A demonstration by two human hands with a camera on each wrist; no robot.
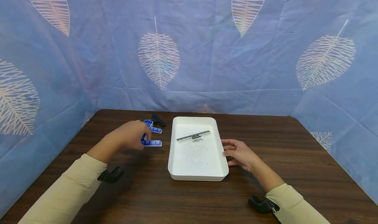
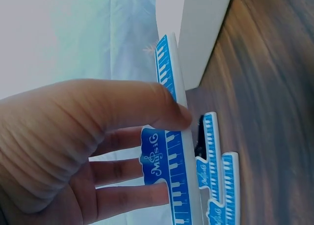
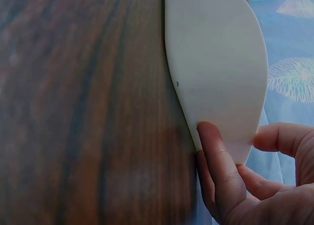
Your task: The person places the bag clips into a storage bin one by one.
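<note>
My left hand (image 1: 134,134) pinches a blue music clip (image 2: 178,178) with a piano-key pattern, thumb on one side and fingers on the other. In the left wrist view it stands above the wooden table, left of the white tray (image 1: 195,166). Two more blue piano-key clips (image 2: 212,146) lie on the table beyond it, partly overlapping. My right hand (image 1: 240,154) holds the tray's right side, thumb at the rim and fingers against the outer wall. Inside the tray lies a black-and-white piano-key clip (image 1: 193,137), set slantwise.
A black clip (image 1: 158,120) lies behind the blue ones, close to the table's far edge. The dark wooden table (image 1: 265,132) extends on both sides of the tray. Blue cloth (image 1: 192,53) with white leaf prints hangs behind and at the sides.
</note>
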